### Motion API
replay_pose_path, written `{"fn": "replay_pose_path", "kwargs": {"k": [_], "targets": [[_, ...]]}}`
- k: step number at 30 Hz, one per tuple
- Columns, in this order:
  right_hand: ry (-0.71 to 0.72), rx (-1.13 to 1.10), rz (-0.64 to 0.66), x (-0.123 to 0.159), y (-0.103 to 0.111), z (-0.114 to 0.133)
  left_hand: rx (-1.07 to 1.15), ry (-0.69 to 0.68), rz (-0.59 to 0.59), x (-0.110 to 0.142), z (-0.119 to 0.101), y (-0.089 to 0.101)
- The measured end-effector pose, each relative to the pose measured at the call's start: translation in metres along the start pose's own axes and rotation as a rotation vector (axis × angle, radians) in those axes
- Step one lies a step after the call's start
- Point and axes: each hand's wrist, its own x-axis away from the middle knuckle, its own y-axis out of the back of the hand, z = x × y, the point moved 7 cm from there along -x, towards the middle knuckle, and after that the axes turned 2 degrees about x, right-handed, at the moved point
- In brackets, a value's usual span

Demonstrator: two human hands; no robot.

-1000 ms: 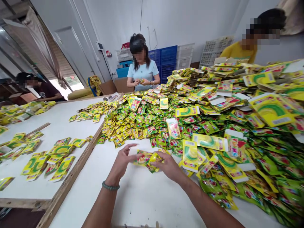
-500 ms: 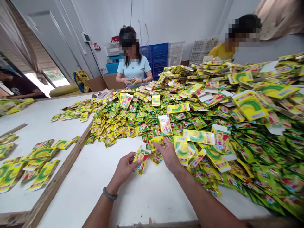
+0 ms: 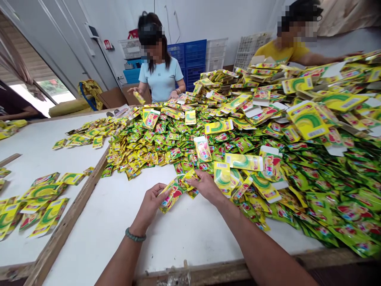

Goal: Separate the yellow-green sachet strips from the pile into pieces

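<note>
My left hand [image 3: 150, 205] is closed on a small stack of yellow-green sachets [image 3: 170, 195] just above the white table [image 3: 178, 234]. My right hand [image 3: 205, 186] pinches another yellow sachet [image 3: 187, 177] at the near edge of the big heap of sachets [image 3: 238, 147], close to the stack in my left hand. A green bead bracelet [image 3: 135, 236] sits on my left wrist.
Flat yellow cartons [image 3: 306, 119] lie on top of the heap at the right. A wooden strip [image 3: 68, 226] divides off the left table, where loose cartons [image 3: 44, 202] lie. A person in a light blue shirt [image 3: 160, 77] and one in yellow [image 3: 282, 49] work across the table.
My right hand reached into the heap's edge and took a sachet, now brought toward the stack in my left hand. The view tilted down and the person in blue lifted a sachet.
</note>
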Motion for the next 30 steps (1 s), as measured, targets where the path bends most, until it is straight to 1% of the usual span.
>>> {"fn": "replay_pose_path", "kwargs": {"k": [4,6,8,11,14,17,21,24,25,26,29,30], "targets": [[0.122,0.156,0.088,0.001,-0.006,0.011,-0.059,-0.016,0.022,0.001,-0.003,-0.003],[0.154,0.213,0.107,0.003,-0.009,0.015,-0.081,-0.014,0.046,0.001,-0.003,-0.007],[0.129,0.194,0.064,0.002,-0.009,0.015,-0.075,-0.003,0.062,0.001,-0.002,-0.011],[0.045,0.078,-0.04,0.001,-0.007,0.01,-0.047,0.056,0.116,0.001,0.004,-0.021],[-0.005,0.001,-0.11,0.0,-0.008,0.003,-0.009,0.087,0.164,0.002,0.007,-0.03],[0.04,0.044,-0.163,0.001,-0.011,0.005,0.051,0.093,0.15,0.003,0.006,-0.031],[0.15,0.175,-0.133,0.004,-0.019,0.014,0.089,0.118,0.101,0.003,0.007,-0.027],[0.141,0.208,-0.172,0.007,-0.016,0.017,0.123,0.135,0.057,0.002,0.007,-0.023],[0.127,0.212,-0.168,0.009,-0.016,0.017,0.135,0.133,0.042,0.002,0.007,-0.022],[0.117,0.21,-0.135,0.01,-0.019,0.017,0.144,0.125,0.032,0.002,0.007,-0.021],[0.071,0.15,0.053,0.014,-0.037,0.015,0.141,0.102,0.059,0.001,0.006,-0.02],[0.048,0.118,0.088,0.015,-0.041,0.014,0.136,0.097,0.068,0.001,0.006,-0.02]]}}
